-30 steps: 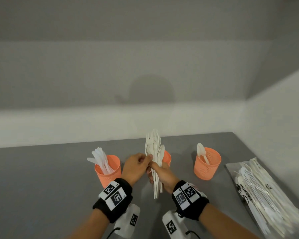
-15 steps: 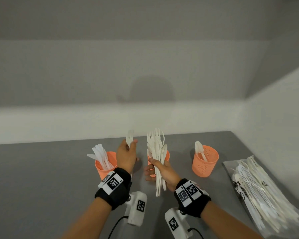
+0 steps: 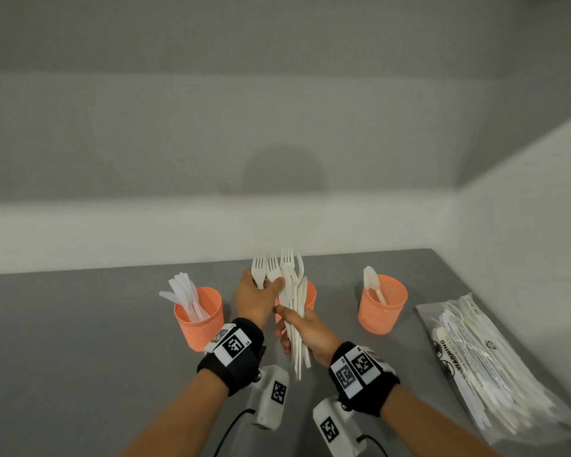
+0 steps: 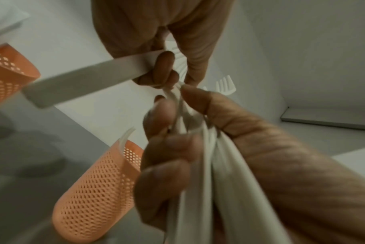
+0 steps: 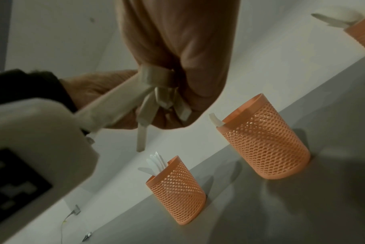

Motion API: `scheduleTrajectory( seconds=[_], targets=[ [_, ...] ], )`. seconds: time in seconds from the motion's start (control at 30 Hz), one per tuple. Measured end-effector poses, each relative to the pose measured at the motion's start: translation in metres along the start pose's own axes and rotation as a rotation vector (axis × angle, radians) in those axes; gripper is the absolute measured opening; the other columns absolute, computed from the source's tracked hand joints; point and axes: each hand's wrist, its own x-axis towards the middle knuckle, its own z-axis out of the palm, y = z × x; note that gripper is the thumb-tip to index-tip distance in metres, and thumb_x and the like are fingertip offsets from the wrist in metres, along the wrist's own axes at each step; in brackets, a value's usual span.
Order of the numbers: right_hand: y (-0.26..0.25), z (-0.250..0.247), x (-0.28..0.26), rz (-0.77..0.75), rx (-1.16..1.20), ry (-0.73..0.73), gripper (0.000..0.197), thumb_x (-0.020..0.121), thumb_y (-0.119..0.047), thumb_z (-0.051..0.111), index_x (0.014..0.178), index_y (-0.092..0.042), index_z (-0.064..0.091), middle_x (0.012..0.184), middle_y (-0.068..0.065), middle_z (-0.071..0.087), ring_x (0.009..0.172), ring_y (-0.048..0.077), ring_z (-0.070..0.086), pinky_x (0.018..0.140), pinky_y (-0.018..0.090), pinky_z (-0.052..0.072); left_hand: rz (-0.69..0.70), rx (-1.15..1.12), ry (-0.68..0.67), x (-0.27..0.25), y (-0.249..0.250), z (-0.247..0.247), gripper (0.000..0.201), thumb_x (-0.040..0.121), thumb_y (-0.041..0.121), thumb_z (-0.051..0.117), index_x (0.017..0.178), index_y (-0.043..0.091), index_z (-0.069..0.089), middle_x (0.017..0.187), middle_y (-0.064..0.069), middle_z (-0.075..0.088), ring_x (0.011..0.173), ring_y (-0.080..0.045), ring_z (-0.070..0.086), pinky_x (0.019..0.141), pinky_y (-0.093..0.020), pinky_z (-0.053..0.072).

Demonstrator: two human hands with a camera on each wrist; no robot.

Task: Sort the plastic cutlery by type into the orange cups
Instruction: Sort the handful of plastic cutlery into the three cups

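My right hand (image 3: 284, 324) grips a bundle of white plastic cutlery (image 3: 295, 305) upright above the table, fork heads on top. My left hand (image 3: 271, 285) holds one white fork (image 3: 257, 272) in its curled fingers and pinches a second fork (image 3: 273, 271) at the bundle's left side. In the left wrist view the held fork's handle (image 4: 89, 79) sticks out to the left. Three orange mesh cups stand in a row: the left cup (image 3: 200, 319) holds several knives, the middle cup (image 3: 309, 293) is mostly hidden behind the bundle, the right cup (image 3: 381, 305) holds a spoon (image 3: 371, 282).
A clear plastic bag (image 3: 488, 364) with more white cutlery lies on the grey table (image 3: 80, 341) at the right, near the side wall. The back wall runs close behind the cups. Wrist cameras with cables hang under both forearms.
My left hand drew one fork out of the bundle to the left, then came back to the bundle with that fork still in it and now pinches another.
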Motion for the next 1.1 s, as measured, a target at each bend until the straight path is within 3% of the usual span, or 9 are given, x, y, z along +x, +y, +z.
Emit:
scheduleTrajectory(
  seconds=[0.07, 0.17, 0.3, 0.43, 0.53, 0.73, 0.87, 0.97, 1.1],
  targets=[
    [0.0, -0.002, -0.002, 0.004, 0.024, 0.02, 0.013, 0.096, -0.027, 0.05, 0.094, -0.016, 0.056, 0.062, 0.006, 0.058, 0.043, 0.013, 0.051, 0.045, 0.024, 0.045, -0.006, -0.001, -0.022, -0.001, -0.001, 0.003, 0.006, 0.084, 0.006, 0.059, 0.08, 0.009, 0.058, 0.067, -0.004, 0.058, 0.059, -0.014, 0.056, 0.056, -0.026, 0.048],
    [-0.001, -0.007, -0.006, 0.001, 0.096, 0.014, 0.02, 0.095, -0.029, 0.05, 0.098, -0.011, 0.059, 0.062, 0.007, 0.062, 0.049, 0.016, 0.06, 0.049, 0.026, 0.051, -0.045, -0.054, 0.0, -0.003, -0.002, 0.007, 0.023, 0.09, 0.005, 0.048, 0.069, 0.006, 0.055, 0.058, -0.005, 0.057, 0.044, -0.009, 0.054, 0.04, -0.015, 0.04],
    [-0.001, -0.015, -0.004, 0.039, 0.127, 0.063, 0.02, 0.096, -0.021, 0.048, 0.109, -0.006, 0.054, 0.07, 0.008, 0.067, 0.059, 0.019, 0.067, 0.053, 0.029, 0.057, -0.094, -0.136, 0.063, 0.001, -0.009, 0.01, 0.021, 0.094, 0.012, 0.042, 0.083, -0.003, 0.053, 0.059, -0.005, 0.049, 0.047, -0.011, 0.05, 0.047, -0.024, 0.041],
    [0.002, -0.021, -0.003, 0.039, 0.02, 0.159, 0.017, 0.097, -0.016, 0.046, 0.085, -0.006, 0.051, 0.055, 0.002, 0.054, 0.04, 0.012, 0.053, 0.042, 0.024, 0.05, -0.175, -0.193, 0.012, 0.004, -0.008, 0.008, 0.033, 0.097, 0.016, 0.041, 0.067, 0.006, 0.046, 0.044, 0.001, 0.044, 0.034, -0.008, 0.043, 0.044, -0.024, 0.038],
    [0.005, -0.024, -0.003, -0.042, -0.121, 0.241, 0.019, 0.096, -0.01, 0.045, 0.077, -0.01, 0.048, 0.05, -0.002, 0.045, 0.033, 0.005, 0.043, 0.038, 0.021, 0.042, -0.104, -0.207, -0.057, -0.006, 0.003, 0.01, 0.023, 0.099, 0.02, 0.039, 0.081, 0.007, 0.041, 0.052, -0.002, 0.041, 0.029, -0.003, 0.04, 0.034, -0.018, 0.035],
    [0.001, -0.024, -0.005, -0.247, -0.231, 0.254, 0.011, 0.093, -0.005, 0.051, 0.089, -0.015, 0.055, 0.051, -0.022, 0.06, 0.047, -0.009, 0.054, 0.05, 0.009, 0.038, -0.03, -0.164, -0.118, -0.02, 0.016, 0.033, 0.01, 0.083, 0.017, 0.068, 0.077, 0.012, 0.062, 0.066, -0.002, 0.064, 0.05, -0.005, 0.06, 0.045, -0.015, 0.045],
    [-0.002, -0.027, -0.012, -0.256, -0.156, 0.215, 0.007, 0.094, -0.013, 0.053, 0.1, -0.014, 0.055, 0.05, -0.012, 0.059, 0.038, 0.002, 0.049, 0.04, 0.016, 0.04, -0.066, -0.21, -0.062, -0.021, 0.017, 0.045, 0.018, 0.088, 0.01, 0.06, 0.07, 0.015, 0.059, 0.067, -0.002, 0.061, 0.058, -0.013, 0.058, 0.054, -0.022, 0.049],
    [-0.003, -0.036, -0.016, -0.194, -0.1, 0.203, 0.018, 0.096, -0.026, 0.048, 0.083, -0.017, 0.057, 0.044, -0.009, 0.051, 0.038, 0.005, 0.044, 0.041, 0.019, 0.04, -0.12, -0.216, -0.066, -0.015, 0.012, 0.046, 0.017, 0.094, 0.017, 0.051, 0.084, 0.008, 0.06, 0.068, -0.005, 0.059, 0.058, -0.018, 0.055, 0.047, -0.018, 0.044],
    [-0.007, -0.044, -0.021, -0.092, -0.042, 0.233, 0.038, 0.098, -0.032, 0.043, 0.067, -0.014, 0.053, 0.043, -0.005, 0.047, 0.035, 0.007, 0.043, 0.04, 0.019, 0.039, -0.251, -0.285, -0.066, -0.004, 0.001, 0.046, 0.033, 0.098, 0.026, 0.04, 0.089, 0.003, 0.061, 0.08, -0.013, 0.063, 0.064, -0.022, 0.057, 0.057, -0.028, 0.045]
  ],
)
